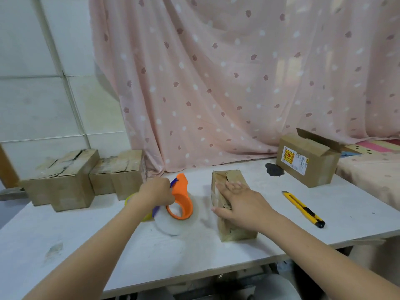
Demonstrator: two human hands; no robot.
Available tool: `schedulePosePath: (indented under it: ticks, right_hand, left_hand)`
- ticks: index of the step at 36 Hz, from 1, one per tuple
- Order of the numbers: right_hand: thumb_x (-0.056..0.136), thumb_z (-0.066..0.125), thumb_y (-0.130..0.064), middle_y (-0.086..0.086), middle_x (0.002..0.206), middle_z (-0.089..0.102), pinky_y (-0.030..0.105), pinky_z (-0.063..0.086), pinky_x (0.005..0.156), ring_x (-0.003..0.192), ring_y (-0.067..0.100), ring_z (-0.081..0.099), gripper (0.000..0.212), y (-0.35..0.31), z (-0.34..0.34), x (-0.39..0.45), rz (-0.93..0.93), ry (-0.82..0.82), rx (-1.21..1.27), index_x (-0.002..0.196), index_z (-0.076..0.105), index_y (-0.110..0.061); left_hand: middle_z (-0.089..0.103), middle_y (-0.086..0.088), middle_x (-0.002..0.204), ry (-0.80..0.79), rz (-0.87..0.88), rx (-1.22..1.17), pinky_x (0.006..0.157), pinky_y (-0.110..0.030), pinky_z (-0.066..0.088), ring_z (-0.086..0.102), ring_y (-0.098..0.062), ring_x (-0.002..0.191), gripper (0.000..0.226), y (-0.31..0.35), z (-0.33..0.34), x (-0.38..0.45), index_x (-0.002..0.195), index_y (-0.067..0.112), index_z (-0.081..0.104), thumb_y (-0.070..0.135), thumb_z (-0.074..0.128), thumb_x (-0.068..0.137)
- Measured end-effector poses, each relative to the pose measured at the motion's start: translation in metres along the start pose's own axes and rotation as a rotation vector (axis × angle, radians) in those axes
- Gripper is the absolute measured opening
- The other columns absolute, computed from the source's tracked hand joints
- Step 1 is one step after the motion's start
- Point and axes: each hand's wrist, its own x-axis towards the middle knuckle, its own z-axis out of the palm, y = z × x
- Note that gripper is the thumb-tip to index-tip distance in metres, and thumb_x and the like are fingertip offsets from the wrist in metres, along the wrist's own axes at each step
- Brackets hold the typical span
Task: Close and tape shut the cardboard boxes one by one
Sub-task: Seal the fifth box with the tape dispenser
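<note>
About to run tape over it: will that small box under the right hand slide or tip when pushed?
The small box lies long and low, so tipping seems unlikely. The white table looks smooth, so it may slide unless the right hand, flat on its top, bears down. Its flaps may flex.

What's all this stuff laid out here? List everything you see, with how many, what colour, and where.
Small brown cardboard box: 1, table centre, under the right hand.
Brown cardboard box with a printed label: 1, far right of the table, one top flap raised.
Worn brown cardboard boxes: a group at the far left; exact count unclear.
Orange tape dispenser with a clear tape roll: 1, left of the small box.
Yellow and black utility knife: 1, lying right of the small box.
Dark stain: 1, black, beside the labelled box.
White table: 1.
Pink leaf-patterned curtain: 1, behind the table.
Left hand: grips the dispenser.
Right hand: rests flat on the small box.
</note>
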Motion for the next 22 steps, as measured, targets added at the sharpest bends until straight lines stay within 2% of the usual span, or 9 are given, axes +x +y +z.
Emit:
schedulePosePath:
  ticks: [4,8,11,12,14,16,18,20,22]
  right_hand:
    - [0.094,0.035,-0.07,0.001,0.166,0.017,0.037,0.026,0.116,0.153,0.022,0.013,0.079,0.001,-0.002,-0.001,0.003,0.007,0.021,0.159,0.01,-0.032]
    - [0.092,0.036,-0.073,-0.001,0.167,0.013,0.038,0.026,0.117,0.154,0.021,0.011,0.082,0.004,0.001,0.001,0.008,0.005,0.031,0.158,0.009,-0.034]
    - [0.092,0.036,-0.073,-0.001,0.167,0.011,0.038,0.025,0.118,0.154,0.02,0.009,0.083,0.005,0.0,0.001,0.015,0.001,0.04,0.159,0.007,-0.034]
    - [0.092,0.036,-0.073,-0.002,0.167,0.011,0.038,0.026,0.117,0.154,0.02,0.01,0.083,0.006,0.0,0.001,0.016,0.0,0.038,0.159,0.007,-0.035]
    - [0.092,0.037,-0.072,-0.002,0.168,0.011,0.039,0.027,0.117,0.154,0.02,0.01,0.082,0.008,0.0,-0.001,0.017,-0.004,0.031,0.159,0.006,-0.035]
    - [0.092,0.038,-0.069,-0.002,0.168,0.011,0.037,0.027,0.116,0.154,0.019,0.01,0.081,0.011,0.0,-0.003,0.014,-0.009,0.026,0.159,0.005,-0.036]
    - [0.093,0.037,-0.067,-0.003,0.168,0.009,0.035,0.026,0.117,0.154,0.018,0.009,0.08,0.014,-0.002,-0.006,0.005,-0.016,0.018,0.159,0.004,-0.037]
    - [0.092,0.036,-0.069,-0.004,0.168,0.008,0.035,0.026,0.117,0.154,0.017,0.008,0.081,0.017,-0.003,-0.008,-0.002,-0.025,0.01,0.159,0.003,-0.038]
    - [0.092,0.036,-0.07,-0.004,0.168,0.008,0.036,0.027,0.116,0.154,0.017,0.009,0.081,0.019,-0.004,-0.009,0.0,-0.025,0.011,0.159,0.003,-0.039]
  left_hand:
    - [0.048,-0.001,0.087,-0.026,-0.018,0.085,0.07,-0.03,0.039,0.051,-0.024,0.084,0.013,0.003,0.009,-0.006,0.085,0.016,0.045,0.024,0.055,0.087]
    - [0.056,-0.005,0.098,-0.001,-0.006,0.187,0.067,-0.028,0.039,0.054,-0.024,0.084,0.01,0.005,0.016,-0.008,0.095,0.016,0.05,0.018,0.056,0.088]
    - [0.059,-0.006,0.096,-0.086,-0.032,0.165,0.058,-0.025,0.04,0.06,-0.025,0.086,0.023,0.009,0.022,-0.008,0.111,0.008,0.058,0.018,0.055,0.09]
    - [0.06,-0.006,0.097,-0.12,-0.047,0.151,0.06,-0.024,0.043,0.062,-0.025,0.09,0.027,0.014,0.023,-0.009,0.115,0.008,0.058,0.02,0.055,0.091]
    - [0.06,-0.01,0.116,-0.099,-0.059,0.162,0.081,-0.029,0.047,0.06,-0.026,0.108,0.028,0.027,0.025,-0.012,0.119,0.009,0.056,0.021,0.051,0.095]
    - [0.05,-0.014,0.127,0.056,0.012,0.13,0.096,-0.035,0.042,0.051,-0.032,0.117,0.03,0.042,0.028,-0.011,0.125,0.011,0.053,0.018,0.047,0.096]
    - [0.049,-0.013,0.133,0.155,0.163,-0.118,0.097,-0.034,0.042,0.051,-0.032,0.118,0.042,0.056,0.033,-0.006,0.14,0.014,0.048,0.017,0.048,0.098]
    - [0.053,-0.004,0.137,0.078,0.251,-0.504,0.086,-0.023,0.044,0.059,-0.02,0.105,0.053,0.067,0.036,-0.001,0.152,0.022,0.038,0.014,0.049,0.1]
    - [0.057,0.004,0.134,-0.04,0.247,-0.85,0.069,-0.018,0.045,0.06,-0.011,0.086,0.056,0.075,0.039,0.006,0.152,0.024,0.037,0.009,0.05,0.1]
